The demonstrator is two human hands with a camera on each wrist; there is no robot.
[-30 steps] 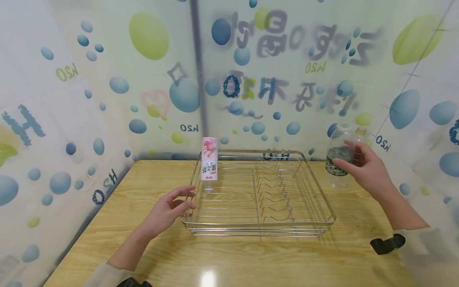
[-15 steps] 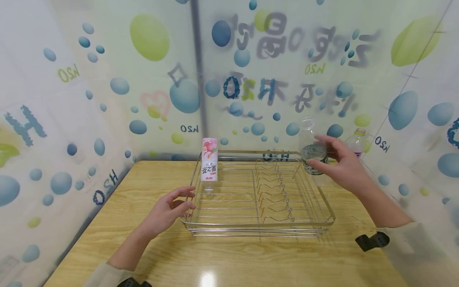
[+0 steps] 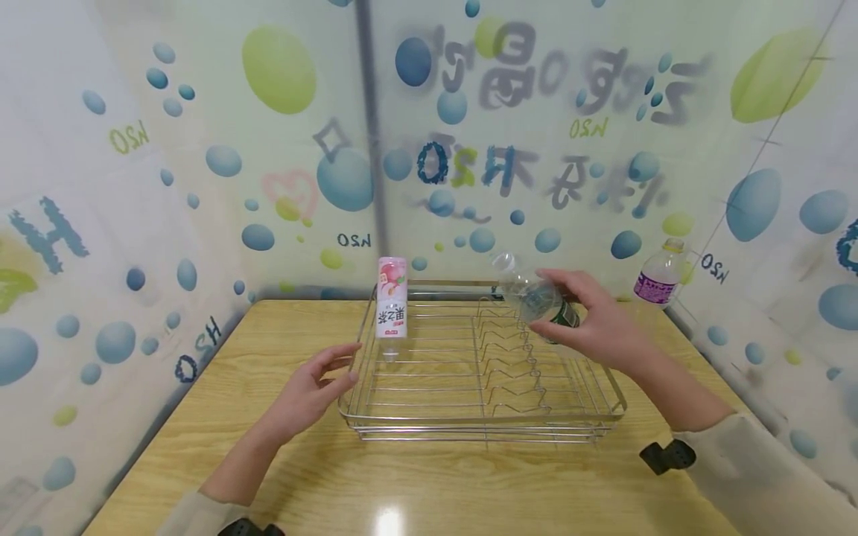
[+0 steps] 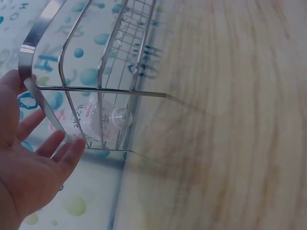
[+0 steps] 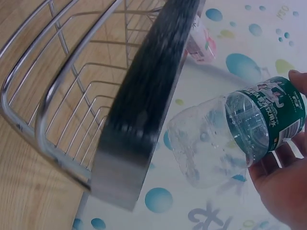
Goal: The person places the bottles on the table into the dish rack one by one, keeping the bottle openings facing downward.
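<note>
So, green-label bottle (image 5: 266, 112) hung tilted above the wire rack's (image 3: 482, 420) far right part.
Right hand (image 3: 599, 324) had it pinched around the label, neck leaning toward the rack's left side; left hand (image 3: 298, 398) sat well apart, fingers loose at the rack's left rim. Pink-label bottle (image 3: 392, 298) lay along the rack's left end, purple-label one (image 3: 655, 289) stood beyond its right. Imo a light pinch made sense, since thin plastic probably dents, plus keeping clear of the rack's rim and dividers.
</note>
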